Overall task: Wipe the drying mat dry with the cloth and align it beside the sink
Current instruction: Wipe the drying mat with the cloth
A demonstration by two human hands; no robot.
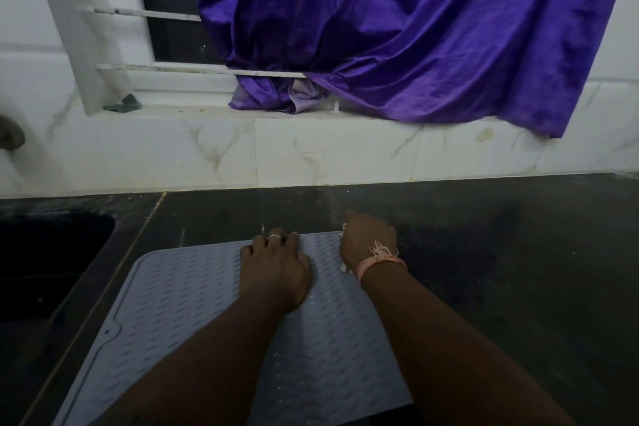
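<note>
- The drying mat (193,301) is grey-blue with little bumps. It lies flat on the dark counter (484,252), just to the right of the sink (48,263).
- The left hand (275,268) is on the far edge of the mat, near the middle. Its fingers are bent over that edge and seem to grip it. One finger has a ring (275,236) on it.
- The right hand (368,240) is at the far right corner of the mat, close beside the left hand. Its fingers are curled down at the corner. I cannot tell if they hold the mat or something small, because the back of the hand hides them.
- A frayed pink band (380,258) is tied round the right wrist.
- Both arms reach over the mat from the near side.
- Behind the counter is a white tiled wall (311,152) with a window ledge.
- A big purple cloth (415,28) hangs over the window bars, well away from the hands.
</note>
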